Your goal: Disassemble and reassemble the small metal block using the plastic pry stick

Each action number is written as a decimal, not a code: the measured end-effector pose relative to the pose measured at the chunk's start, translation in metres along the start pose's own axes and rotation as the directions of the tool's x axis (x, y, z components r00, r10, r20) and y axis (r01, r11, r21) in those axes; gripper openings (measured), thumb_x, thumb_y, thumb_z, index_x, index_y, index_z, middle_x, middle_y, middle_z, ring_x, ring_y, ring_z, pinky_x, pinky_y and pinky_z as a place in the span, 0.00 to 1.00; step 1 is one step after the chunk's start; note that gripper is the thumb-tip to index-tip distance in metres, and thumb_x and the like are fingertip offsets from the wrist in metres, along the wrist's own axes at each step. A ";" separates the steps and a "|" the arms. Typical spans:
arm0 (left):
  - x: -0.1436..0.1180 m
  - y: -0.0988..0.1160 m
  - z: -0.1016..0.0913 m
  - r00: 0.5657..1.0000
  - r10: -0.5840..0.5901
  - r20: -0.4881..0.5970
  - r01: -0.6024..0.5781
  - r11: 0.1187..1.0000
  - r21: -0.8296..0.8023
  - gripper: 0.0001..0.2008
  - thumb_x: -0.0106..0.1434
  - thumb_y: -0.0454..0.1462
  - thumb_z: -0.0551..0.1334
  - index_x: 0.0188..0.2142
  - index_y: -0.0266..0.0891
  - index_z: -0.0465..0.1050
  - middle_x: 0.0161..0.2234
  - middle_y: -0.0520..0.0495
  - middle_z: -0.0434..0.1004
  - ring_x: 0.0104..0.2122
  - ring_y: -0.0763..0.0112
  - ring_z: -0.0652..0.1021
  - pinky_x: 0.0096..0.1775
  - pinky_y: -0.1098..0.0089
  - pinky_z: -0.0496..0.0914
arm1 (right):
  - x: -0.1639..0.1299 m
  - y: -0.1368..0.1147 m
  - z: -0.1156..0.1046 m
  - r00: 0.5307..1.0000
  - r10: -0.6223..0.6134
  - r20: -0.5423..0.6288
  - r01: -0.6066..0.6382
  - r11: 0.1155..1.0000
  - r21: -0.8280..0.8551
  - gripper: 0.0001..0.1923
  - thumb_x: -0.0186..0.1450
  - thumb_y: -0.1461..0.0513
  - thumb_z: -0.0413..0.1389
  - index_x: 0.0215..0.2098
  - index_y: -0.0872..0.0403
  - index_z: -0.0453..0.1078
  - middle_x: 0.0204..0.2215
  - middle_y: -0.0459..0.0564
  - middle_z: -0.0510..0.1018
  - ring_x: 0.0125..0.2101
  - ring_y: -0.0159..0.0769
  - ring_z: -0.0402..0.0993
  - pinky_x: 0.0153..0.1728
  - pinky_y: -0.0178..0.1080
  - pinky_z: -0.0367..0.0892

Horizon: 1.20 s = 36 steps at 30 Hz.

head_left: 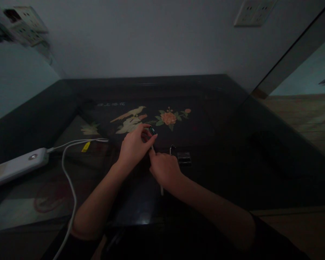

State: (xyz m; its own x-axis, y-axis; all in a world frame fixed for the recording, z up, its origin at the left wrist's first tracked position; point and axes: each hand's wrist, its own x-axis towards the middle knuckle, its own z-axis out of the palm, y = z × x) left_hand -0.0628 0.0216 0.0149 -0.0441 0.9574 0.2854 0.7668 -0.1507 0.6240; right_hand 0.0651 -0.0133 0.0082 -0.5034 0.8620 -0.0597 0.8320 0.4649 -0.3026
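White power strip (16,167) sat at the far left on the dark lacquered table (233,151), its white cable (67,177) looping toward the near edge. A second white lead ran right from the strip, with a small yellow tag (86,146) on it. Table top carried an inlay: pale bird (130,121), then an orange flower (168,117) to its right.

Left hand (134,148) was just below the bird, fingers curled, thumb and forefinger pinched on a small dark object (152,130). Too dim to say what the object was. It sat at the fingertips, above the table centre, between bird and flower.

Right hand (165,169) was just beside the left, touching or nearly touching it. Fingers closed around a thin white stick-like piece (161,189); one end came out below the palm, the other reached up toward the dark object. Couldn't tell if the two parts were joined.

Right of the hands: a small dark curved bit (172,148) on the table, then a dark rectangular piece (184,158) just beside the right hand. Wall socket (253,12) was high on the wall at upper right.
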 end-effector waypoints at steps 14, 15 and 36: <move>-0.009 0.022 -0.005 0.996 0.070 -0.061 -0.087 0.930 -0.357 0.16 0.59 0.39 0.63 0.47 0.37 0.70 0.37 0.48 0.73 0.33 0.72 0.74 0.32 0.74 0.70 | -0.010 0.110 -0.054 0.989 0.122 -0.085 -0.031 0.725 0.688 0.10 0.62 0.66 0.50 0.34 0.51 0.51 0.29 0.43 0.70 0.24 0.30 0.74 0.23 0.34 0.70; -0.012 0.026 -0.003 0.998 0.057 -0.005 -0.053 0.896 -0.441 0.16 0.59 0.38 0.64 0.46 0.38 0.70 0.38 0.48 0.73 0.34 0.72 0.74 0.32 0.74 0.70 | -0.013 0.120 -0.058 0.990 0.127 -0.059 -0.042 0.668 0.743 0.11 0.62 0.65 0.51 0.36 0.50 0.51 0.31 0.43 0.70 0.23 0.30 0.74 0.23 0.35 0.71; -0.039 0.049 0.016 0.931 -0.013 0.366 0.363 0.152 -0.919 0.19 0.55 0.41 0.71 0.46 0.44 0.75 0.33 0.53 0.73 0.30 0.79 0.71 0.31 0.82 0.67 | -0.053 0.129 -0.052 0.997 0.056 -0.054 0.015 0.543 0.840 0.16 0.68 0.59 0.53 0.54 0.46 0.70 0.21 0.41 0.71 0.21 0.26 0.66 0.20 0.28 0.61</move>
State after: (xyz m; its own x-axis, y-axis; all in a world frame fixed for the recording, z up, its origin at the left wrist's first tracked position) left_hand -0.0131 -0.0193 0.0222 0.1834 0.9830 -0.0085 -0.4883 0.0986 0.8671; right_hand 0.2114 0.0111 0.0223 -0.4426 0.8963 -0.0253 0.2484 0.0954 -0.9640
